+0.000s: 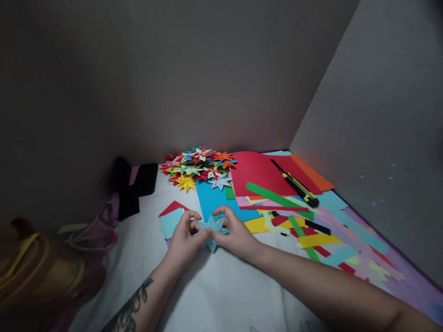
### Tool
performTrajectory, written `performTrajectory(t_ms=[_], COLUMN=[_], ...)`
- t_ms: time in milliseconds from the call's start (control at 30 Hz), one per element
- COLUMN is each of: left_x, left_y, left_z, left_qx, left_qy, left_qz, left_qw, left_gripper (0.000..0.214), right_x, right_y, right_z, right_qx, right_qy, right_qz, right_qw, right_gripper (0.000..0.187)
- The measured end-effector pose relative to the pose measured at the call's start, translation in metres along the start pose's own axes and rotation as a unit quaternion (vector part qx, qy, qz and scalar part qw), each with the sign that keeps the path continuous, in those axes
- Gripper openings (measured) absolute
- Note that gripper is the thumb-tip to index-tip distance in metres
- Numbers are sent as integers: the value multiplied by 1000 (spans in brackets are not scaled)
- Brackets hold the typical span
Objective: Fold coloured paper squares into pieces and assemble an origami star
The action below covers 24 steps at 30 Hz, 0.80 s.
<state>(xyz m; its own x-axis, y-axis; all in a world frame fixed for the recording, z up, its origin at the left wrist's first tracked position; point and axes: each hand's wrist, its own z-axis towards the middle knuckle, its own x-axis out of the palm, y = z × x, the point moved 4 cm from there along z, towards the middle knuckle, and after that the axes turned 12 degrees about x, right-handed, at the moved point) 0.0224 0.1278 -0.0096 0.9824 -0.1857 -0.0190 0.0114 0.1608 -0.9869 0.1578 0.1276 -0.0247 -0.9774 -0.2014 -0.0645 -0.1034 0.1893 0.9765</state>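
Note:
A light blue folded paper star (213,232) is held up between both hands, above the white sheet. My left hand (188,235) pinches its left side, thumb on the star's front. From the other side, my right hand (234,232) grips it with thumb and fingers, the two thumbs close together near the middle. Just behind my left hand lie light blue and red paper pieces (171,221). Beyond the star is a flat blue paper sheet (211,199). The fingertips behind the star are partly hidden.
A heap of colourful paper stars (194,168) lies against the wall. To the right, a yellow and black utility knife (301,189) rests on red paper (252,176), with scattered paper strips (316,240) nearer me. A brown and yellow bag (34,265) and black objects (146,179) are at left.

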Motion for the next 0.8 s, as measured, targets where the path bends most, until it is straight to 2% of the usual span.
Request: performTrajectory(t_ms=[167, 267, 433, 600, 800], left_x=[-3, -4, -4, -1, -1], left_y=[5, 5, 2, 4, 4], left_z=[-1, -2, -2, 0, 1], left_qx=[-5, 4, 4, -14, -35], left_qy=[6, -3, -26, 11, 4], left_qz=[-2, 32, 33, 24, 8], left_qw=[1000, 999, 999, 1000, 999], left_gripper=[26, 24, 35, 33, 32], right_x=[0, -1, -2, 2, 7], right_y=[2, 3, 1, 0, 1], right_z=[1, 1, 2, -1, -2], right_qx=[15, 19, 2, -24, -11], right_qy=[12, 12, 6, 13, 47], right_qz=[20, 19, -40, -79, -34], right_qw=[1000, 1000, 999, 997, 998], right_gripper=[39, 39, 39, 36, 35])
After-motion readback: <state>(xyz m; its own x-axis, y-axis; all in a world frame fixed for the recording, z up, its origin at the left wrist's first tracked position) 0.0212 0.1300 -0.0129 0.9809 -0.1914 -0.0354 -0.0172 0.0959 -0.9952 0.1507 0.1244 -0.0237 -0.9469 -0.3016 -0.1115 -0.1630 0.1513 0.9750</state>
